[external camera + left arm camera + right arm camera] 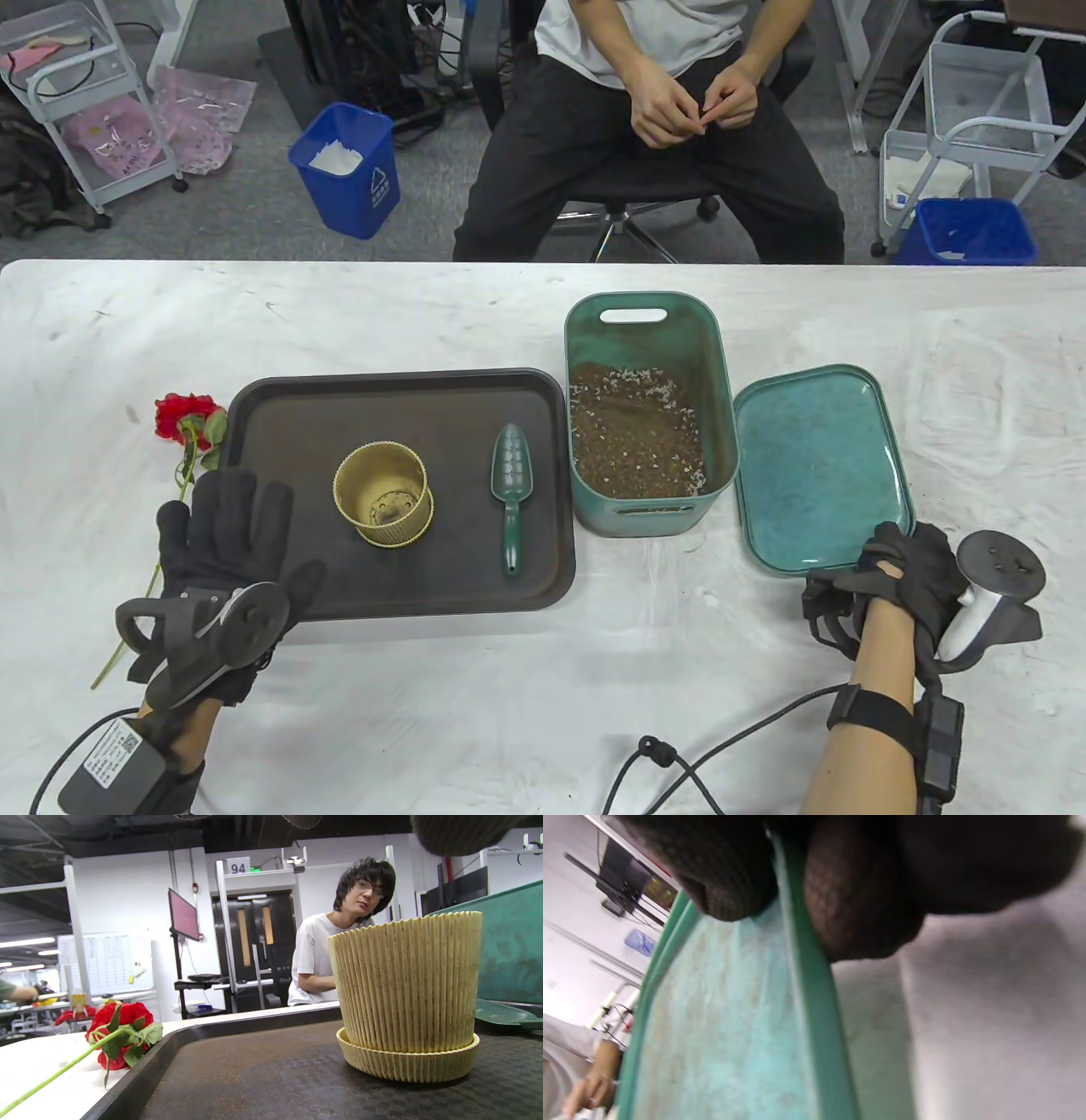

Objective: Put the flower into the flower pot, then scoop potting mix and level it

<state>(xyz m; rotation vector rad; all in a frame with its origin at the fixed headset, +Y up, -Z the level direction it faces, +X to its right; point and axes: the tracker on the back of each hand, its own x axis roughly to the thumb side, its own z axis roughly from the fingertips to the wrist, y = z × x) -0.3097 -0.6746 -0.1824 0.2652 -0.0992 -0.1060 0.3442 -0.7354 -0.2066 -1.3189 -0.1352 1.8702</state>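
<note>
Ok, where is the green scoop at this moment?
In the table view the green scoop lies flat on the right part of the dark tray, between the yellow flower pot and the green bin of potting mix; neither hand touches it.

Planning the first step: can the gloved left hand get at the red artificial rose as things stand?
Probably yes: the left hand hovers over the red artificial rose's green stem, which lies uncovered on the white table beside the dark tray.

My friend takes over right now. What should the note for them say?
Left hand: open, fingers spread over the tray's left edge and the rose stem.
Right hand: fingers pinch the near rim of the lid, which lies on the table.
Pot: empty, on the tray, scoop beside it.
Bin: open, holds potting mix.
Left: everything, flower first.
</note>
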